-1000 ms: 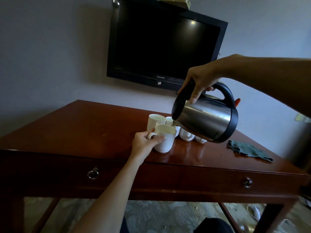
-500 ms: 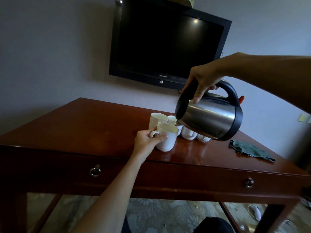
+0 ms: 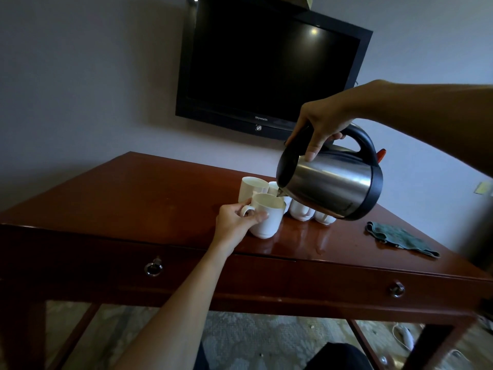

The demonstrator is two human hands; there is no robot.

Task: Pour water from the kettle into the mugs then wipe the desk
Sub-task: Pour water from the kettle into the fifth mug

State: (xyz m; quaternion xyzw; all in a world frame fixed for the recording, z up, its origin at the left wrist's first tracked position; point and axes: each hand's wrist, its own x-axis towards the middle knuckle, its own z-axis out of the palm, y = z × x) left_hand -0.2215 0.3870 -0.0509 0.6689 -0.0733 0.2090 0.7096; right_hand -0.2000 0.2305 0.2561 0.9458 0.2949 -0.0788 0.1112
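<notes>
The left hand (image 3: 234, 222) is holding the front white mug (image 3: 266, 217) at the desk (image 3: 133, 204) edge, fingers curling around its handle. At two o'clock from it, the right hand (image 3: 322, 121) is gripping the tilted steel kettle (image 3: 330, 185) by the handle, spout just above the mug rim.

Likely a hotel room: a wall-mounted TV (image 3: 269, 73) above a wooden bench (image 3: 133, 198) with mugs (image 3: 254, 186), carpet (image 3: 240, 335) below.

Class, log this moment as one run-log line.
step: pouring | right hand: grips tilted steel kettle | left hand: holds front white mug | green cloth: untouched
</notes>
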